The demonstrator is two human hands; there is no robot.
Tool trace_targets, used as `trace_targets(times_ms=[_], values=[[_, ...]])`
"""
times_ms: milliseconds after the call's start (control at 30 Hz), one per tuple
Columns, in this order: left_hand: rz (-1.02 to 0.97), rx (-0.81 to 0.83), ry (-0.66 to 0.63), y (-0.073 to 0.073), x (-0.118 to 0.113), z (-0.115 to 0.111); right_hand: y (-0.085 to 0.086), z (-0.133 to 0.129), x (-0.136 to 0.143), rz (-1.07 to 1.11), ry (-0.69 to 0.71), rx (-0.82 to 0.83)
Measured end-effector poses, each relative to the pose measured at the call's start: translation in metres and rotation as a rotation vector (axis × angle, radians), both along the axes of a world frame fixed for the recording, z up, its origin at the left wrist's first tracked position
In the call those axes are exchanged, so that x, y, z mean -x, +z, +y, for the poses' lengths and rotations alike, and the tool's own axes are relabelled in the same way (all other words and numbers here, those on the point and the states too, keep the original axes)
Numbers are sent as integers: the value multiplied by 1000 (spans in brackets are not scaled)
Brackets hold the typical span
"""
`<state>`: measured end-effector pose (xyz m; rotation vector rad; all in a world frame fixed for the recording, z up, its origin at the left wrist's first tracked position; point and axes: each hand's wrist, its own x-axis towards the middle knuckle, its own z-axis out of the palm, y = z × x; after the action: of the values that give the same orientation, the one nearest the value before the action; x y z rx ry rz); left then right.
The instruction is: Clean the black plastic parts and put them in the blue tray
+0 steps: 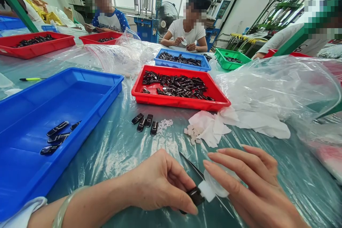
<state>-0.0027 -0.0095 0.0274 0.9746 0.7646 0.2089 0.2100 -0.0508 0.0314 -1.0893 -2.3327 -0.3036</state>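
My left hand (162, 181) pinches a small glossy black plastic clip-like part (195, 196) between thumb and fingers. Close against that part is the white end of a small translucent squeeze bottle (207, 190), which the fingers of my right hand (248, 185) hold, partly hiding it. Slanting past the bottle are metal tweezers (193, 165); whether they are held or lie on the table I cannot tell. Ahead of my hands, several more black parts (141, 124) lie beside a scatter of tiny whitish pieces (165, 124). Larger pale pieces (192, 133) rest by a crumpled white tissue (211, 126).
A large blue tray (107, 87) at left holds several black parts. Behind the loose parts stands a red tray (181, 104) heaped with them, then another blue tray (184, 65) and a green tray (229, 63). Clear plastic bags (278, 82) spread at right. Co-workers sit across the table.
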Motion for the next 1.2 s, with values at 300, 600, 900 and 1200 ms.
trace_targets(times_ms=[300,600,900,1200], values=[[-16,17,-6,-3,-1,0,-3,1,2,50,10,-10],[-9,16,-11,-1,-2,0,1,1,2,-12,43,-33],[-11,14,0,-5,-4,1,5,-2,3,-117,49,-75],[-9,21,-16,-6,-5,2,0,-1,2,-116,62,-100]])
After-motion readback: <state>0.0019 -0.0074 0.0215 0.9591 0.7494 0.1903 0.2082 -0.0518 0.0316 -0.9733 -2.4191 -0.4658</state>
